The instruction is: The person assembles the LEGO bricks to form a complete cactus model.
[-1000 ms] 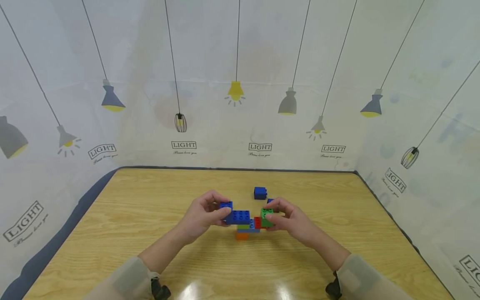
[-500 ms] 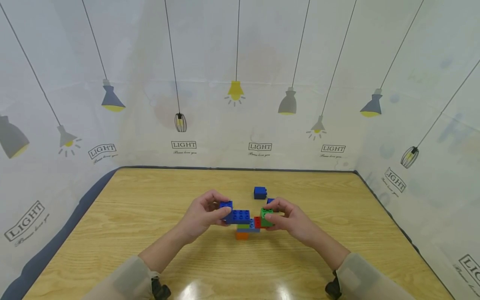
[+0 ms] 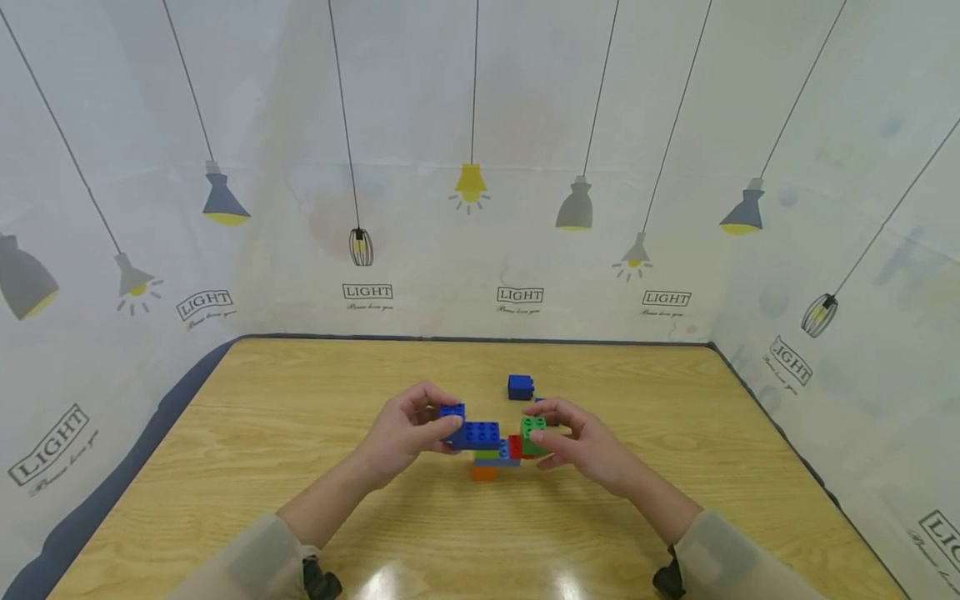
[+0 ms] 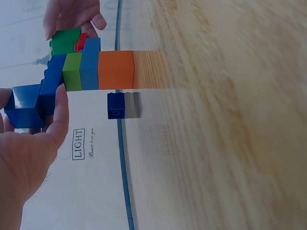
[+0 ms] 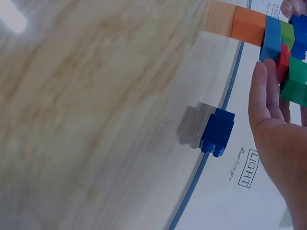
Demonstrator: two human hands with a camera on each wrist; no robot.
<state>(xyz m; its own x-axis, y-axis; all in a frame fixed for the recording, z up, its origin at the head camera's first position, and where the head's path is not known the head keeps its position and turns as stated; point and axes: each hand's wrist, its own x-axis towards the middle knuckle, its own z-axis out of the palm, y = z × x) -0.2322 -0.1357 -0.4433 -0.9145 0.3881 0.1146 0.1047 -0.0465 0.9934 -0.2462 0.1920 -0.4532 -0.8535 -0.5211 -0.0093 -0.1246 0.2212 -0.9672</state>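
Between the two hands stands a stack of toy building bricks. At its base an orange brick rests on the table, under a light blue brick and a lime brick. A long blue brick lies across the top, with a square blue brick on its left end. My left hand pinches this square brick between thumb and fingers. On the right side, a red brick carries a green brick. My right hand holds the green brick by thumb and forefinger, its lower fingers spread away.
A loose blue brick lies on the wooden table behind the stack. Another blue brick is mostly hidden behind the right hand. A printed cloth wall runs along the table's back and sides.
My right hand's grip has loosened a little, and its lower fingers have come away from the red brick. The left hand and the stack have stayed in place.
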